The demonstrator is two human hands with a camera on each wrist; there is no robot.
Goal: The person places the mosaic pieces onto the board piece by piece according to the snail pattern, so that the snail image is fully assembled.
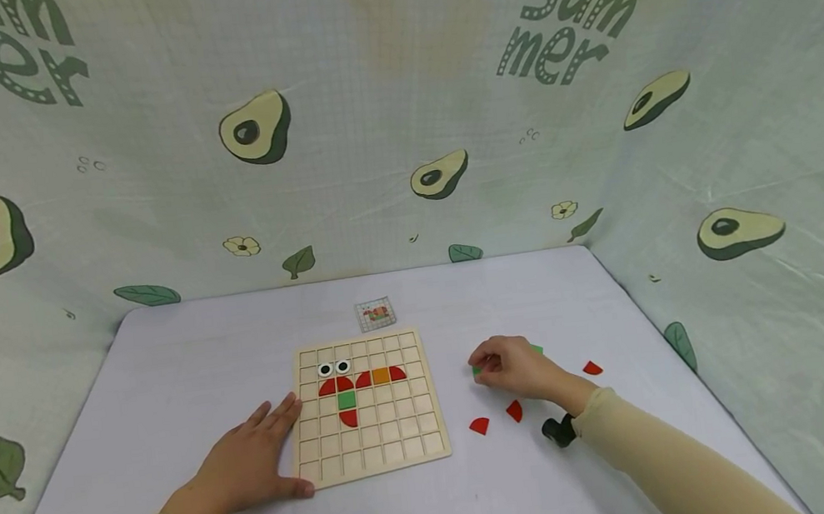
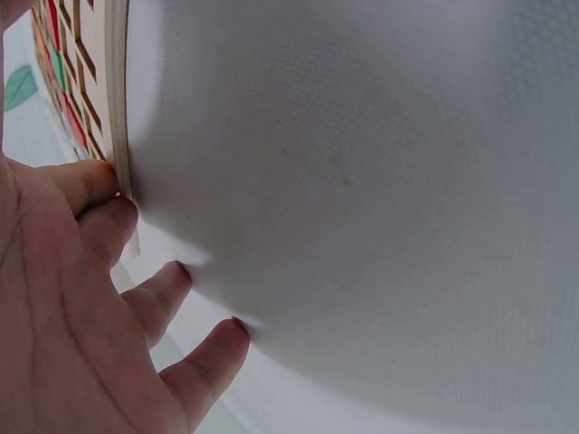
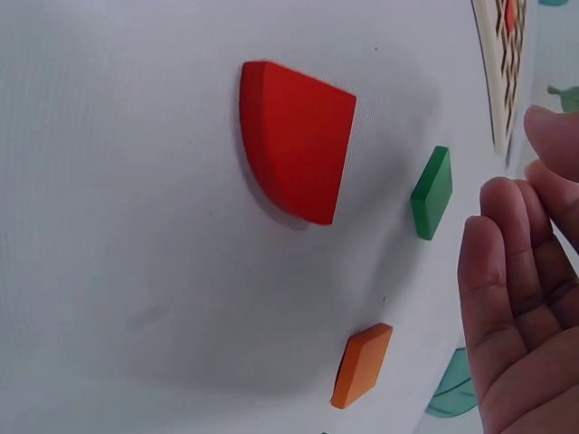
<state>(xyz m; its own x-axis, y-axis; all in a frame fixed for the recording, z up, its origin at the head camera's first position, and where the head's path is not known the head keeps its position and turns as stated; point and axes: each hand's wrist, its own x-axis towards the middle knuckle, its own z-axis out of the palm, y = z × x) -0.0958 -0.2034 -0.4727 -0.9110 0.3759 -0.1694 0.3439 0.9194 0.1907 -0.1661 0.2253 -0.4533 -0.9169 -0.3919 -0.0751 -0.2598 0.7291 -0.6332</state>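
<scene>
Fingers (image 1: 284,414) of the left hand (image 1: 241,467) lie spread against the board (image 1: 400,432). Right of it, the right hand (image 1: 512,365) bends among loose pieces (image 1: 479,427); whether it pinches one, I cannot tell. Its wrist view shows an orange piece (image 3: 362,364) that the head view doesn't.

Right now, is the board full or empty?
Neither, it's partly filled: the board has two eyes and some coloured pieces on it, but most of its grid is bare.
</scene>
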